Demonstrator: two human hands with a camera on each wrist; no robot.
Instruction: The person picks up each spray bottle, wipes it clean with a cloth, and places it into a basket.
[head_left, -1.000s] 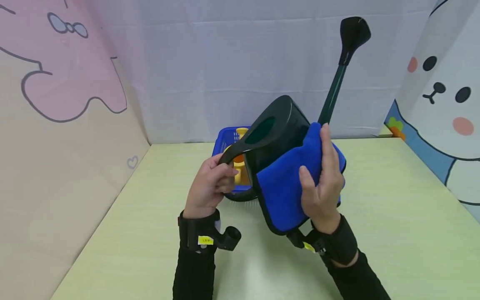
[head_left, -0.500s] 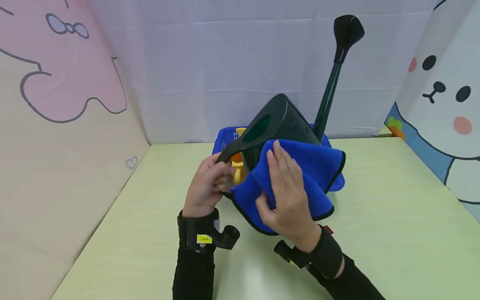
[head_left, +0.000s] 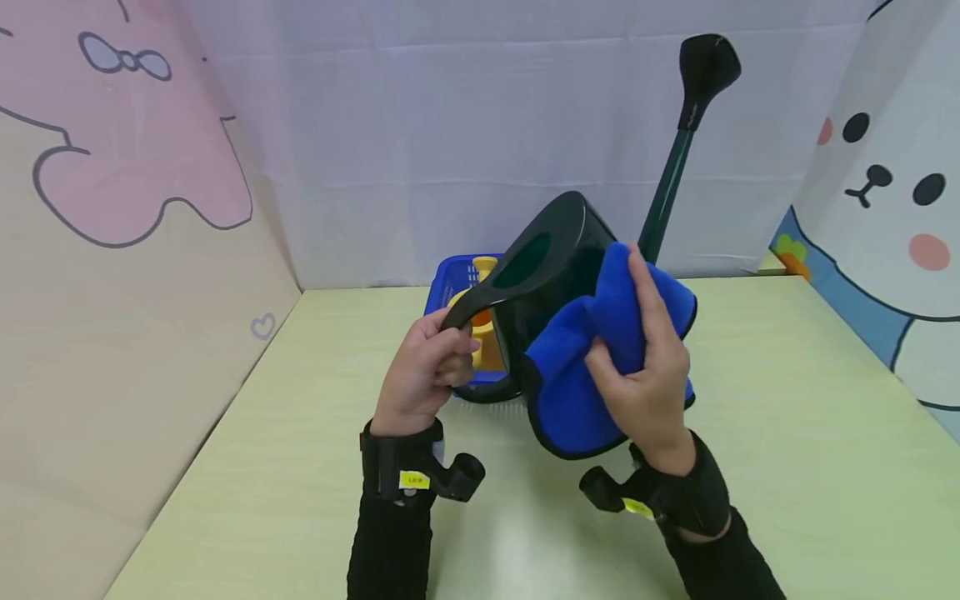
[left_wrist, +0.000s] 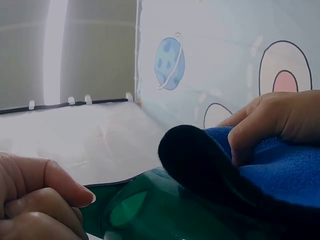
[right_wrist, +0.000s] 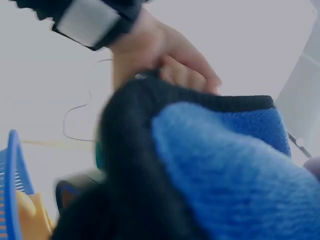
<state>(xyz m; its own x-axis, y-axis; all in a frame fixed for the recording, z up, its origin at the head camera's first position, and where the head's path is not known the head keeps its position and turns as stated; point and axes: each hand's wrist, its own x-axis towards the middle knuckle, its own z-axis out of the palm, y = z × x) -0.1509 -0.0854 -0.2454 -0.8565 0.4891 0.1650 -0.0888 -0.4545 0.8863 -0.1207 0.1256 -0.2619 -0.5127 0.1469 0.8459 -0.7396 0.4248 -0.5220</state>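
Observation:
My left hand [head_left: 420,371] grips the black curved handle of a dark green watering can [head_left: 558,258]. The can hangs tilted above the table, its long spout [head_left: 663,196] rising to the upper right and ending in a black head [head_left: 705,75]. On the can's right side, my right hand [head_left: 648,375] holds a blue cloth [head_left: 573,408] with black edging against the body. Its thumb digs into the fabric, and its fingers lie along the cloth near the spout's base. In the left wrist view, the cloth [left_wrist: 295,175] bunches under the right fingers. Part of the can is hidden behind it.
Behind the can, at the back of the pale table [head_left: 300,467], stands a blue plastic basket [head_left: 450,275] with yellow and orange items [head_left: 487,346] in it. A white curtain [head_left: 450,150] closes off the back. Cartoon-printed panels flank both sides.
My right hand swept the cloth left and lower across the can, then back right and up toward the spout's base. The can tipped slightly and returned. My left hand keeps its grip.

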